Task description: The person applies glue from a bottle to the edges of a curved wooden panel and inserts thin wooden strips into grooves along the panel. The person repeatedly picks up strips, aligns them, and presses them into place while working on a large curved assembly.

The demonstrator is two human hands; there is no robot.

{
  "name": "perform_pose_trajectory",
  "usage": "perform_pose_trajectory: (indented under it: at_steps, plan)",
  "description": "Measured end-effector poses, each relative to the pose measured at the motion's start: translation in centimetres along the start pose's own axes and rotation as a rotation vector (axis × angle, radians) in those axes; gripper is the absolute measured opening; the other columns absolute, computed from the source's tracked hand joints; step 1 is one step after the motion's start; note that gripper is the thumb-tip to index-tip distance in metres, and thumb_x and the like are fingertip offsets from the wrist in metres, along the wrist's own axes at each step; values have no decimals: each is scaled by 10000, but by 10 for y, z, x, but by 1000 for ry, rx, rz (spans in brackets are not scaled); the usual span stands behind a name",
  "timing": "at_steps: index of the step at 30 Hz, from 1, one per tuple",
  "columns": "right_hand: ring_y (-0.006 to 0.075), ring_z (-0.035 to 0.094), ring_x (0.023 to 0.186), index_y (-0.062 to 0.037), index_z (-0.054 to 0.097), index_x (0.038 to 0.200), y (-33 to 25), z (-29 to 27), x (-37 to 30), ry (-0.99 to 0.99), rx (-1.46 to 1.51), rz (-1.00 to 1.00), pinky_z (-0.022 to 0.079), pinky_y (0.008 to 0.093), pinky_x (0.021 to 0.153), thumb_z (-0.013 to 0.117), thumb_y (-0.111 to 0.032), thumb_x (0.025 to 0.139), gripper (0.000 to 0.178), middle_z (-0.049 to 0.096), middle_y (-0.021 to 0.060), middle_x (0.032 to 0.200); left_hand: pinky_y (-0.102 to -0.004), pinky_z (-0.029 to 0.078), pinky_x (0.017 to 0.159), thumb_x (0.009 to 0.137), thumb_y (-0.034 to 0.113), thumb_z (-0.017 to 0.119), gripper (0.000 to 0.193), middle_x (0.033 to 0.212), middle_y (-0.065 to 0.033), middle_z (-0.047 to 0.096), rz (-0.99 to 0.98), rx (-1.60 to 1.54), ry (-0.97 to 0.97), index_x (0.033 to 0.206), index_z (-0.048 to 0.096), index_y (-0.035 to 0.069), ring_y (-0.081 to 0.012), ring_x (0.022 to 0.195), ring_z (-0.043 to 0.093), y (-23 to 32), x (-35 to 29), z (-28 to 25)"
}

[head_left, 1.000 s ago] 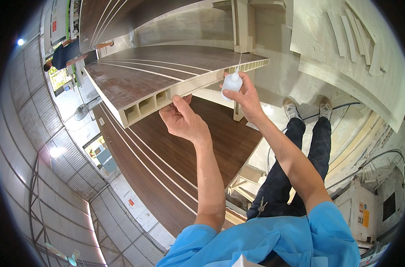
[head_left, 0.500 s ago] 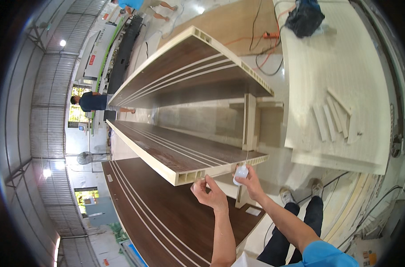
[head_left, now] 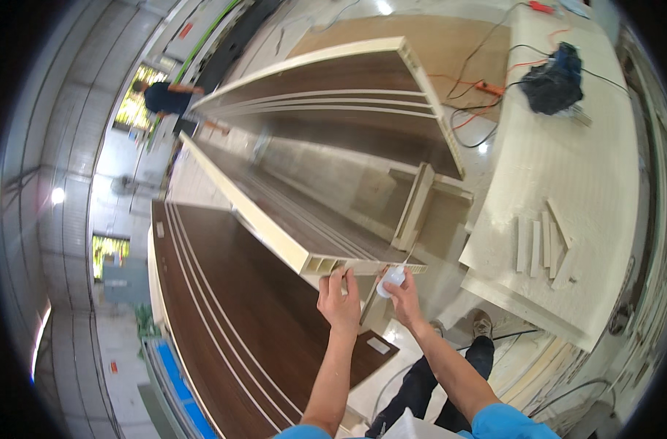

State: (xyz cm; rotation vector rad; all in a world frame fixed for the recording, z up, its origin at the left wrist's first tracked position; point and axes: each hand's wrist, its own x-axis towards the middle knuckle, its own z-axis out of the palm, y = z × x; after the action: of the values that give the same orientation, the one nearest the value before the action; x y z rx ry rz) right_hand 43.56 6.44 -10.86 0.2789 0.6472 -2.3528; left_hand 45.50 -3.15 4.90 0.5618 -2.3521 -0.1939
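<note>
My right hand [head_left: 403,301] is wrapped round a small white squeeze bottle [head_left: 389,282] with a thin nozzle, which points up past the end edge of the middle door panel [head_left: 297,197]. That panel is brown with pale stripes, and its end shows hollow cells. Beside the bottle, my left hand [head_left: 339,301] has its fingers drawn together at the same end edge. Whatever those fingertips may pinch is too small to make out. Under my forearms lies a lower brown striped panel [head_left: 224,293]; a further striped panel [head_left: 333,102] leans beyond the middle one.
To the right, a pale board-topped table [head_left: 560,157] bears several thin wood strips [head_left: 546,245] and a black plastic bag [head_left: 554,80]. A wooden support [head_left: 415,208] stands between the panels. Cables [head_left: 461,121] trail over the floor. A person [head_left: 165,97] stands at the far left.
My view has turned, so the panels and table appear shifted. My left hand's fingers have come up against the panel's end edge. My right hand keeps the bottle beside it.
</note>
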Motion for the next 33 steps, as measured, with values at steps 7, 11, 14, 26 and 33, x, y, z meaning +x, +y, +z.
perform_pose_trajectory:
  at_steps: [7,11,14,26,33]
  plan:
    - [244,680,1268,-32,489,1427,-9,-11,3,-48,-125,93,533,388,1087,792,-31,919,591,646,104,1353,-447,620,797,901,6,824,354,1169,-215,678,-6,17,53,1232,698,8,-391,1069,709,-6,-11,18]
    - [313,651,1349,-46,460,1414,-16,-25,4,-169,-135,108,516,432,1129,777,14,922,589,529,150,1583,-375,628,779,895,-49,814,410,1234,-184,639,-58,1,47,1281,681,-14,-308,1063,685,-6,-20,25]
    - [291,652,1350,-72,476,1396,-19,-40,11,-259,-196,95,526,421,1118,783,15,921,573,537,142,1573,-355,629,757,888,-49,820,425,1221,-167,651,-3,-45,126,1289,688,0,-281,1021,669,-9,-17,32]
    - [168,643,1212,-37,531,1444,-91,-97,77,-340,-782,-391,497,335,1067,863,-63,876,659,669,84,1311,-284,630,736,851,-48,825,462,1128,-60,675,22,-119,279,1291,719,48,-150,912,641,-11,-18,46]
    - [189,658,1182,-35,516,1393,-93,-106,91,-357,-882,-651,510,347,1036,891,-140,874,649,675,103,1290,-296,619,750,846,-42,797,421,1005,-34,652,125,-198,323,1244,744,85,-130,871,662,-18,-15,48]
